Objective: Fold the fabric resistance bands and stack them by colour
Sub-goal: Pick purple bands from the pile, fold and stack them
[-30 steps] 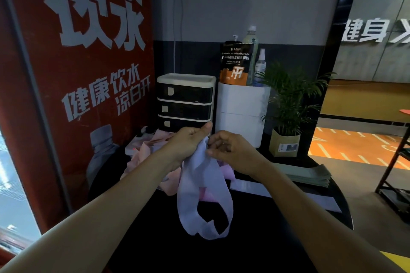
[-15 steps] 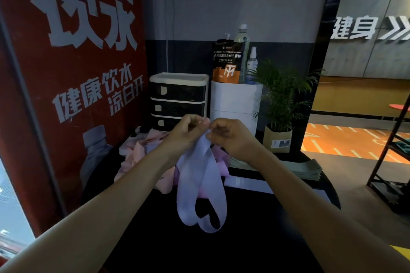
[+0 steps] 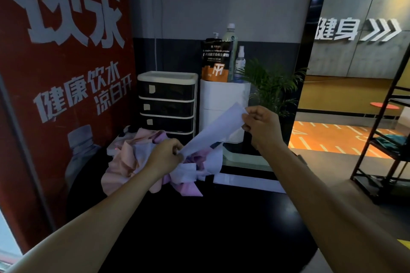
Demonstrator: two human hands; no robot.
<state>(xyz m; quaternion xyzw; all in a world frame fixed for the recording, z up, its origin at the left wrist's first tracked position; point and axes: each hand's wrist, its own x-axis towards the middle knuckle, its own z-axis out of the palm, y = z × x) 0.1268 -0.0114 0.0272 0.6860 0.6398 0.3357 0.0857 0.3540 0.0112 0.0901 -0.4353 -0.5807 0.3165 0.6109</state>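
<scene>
While both hands pinch its ends, the lavender band [image 3: 213,128] stretches taut.

Two bare, sleeveless forearms [image 3: 106,213]

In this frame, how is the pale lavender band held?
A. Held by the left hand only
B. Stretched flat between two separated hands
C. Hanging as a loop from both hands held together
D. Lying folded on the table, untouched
B: the left hand pinches the lower end of the lavender band and the right hand pinches the upper end, the band running taut between them.
</scene>
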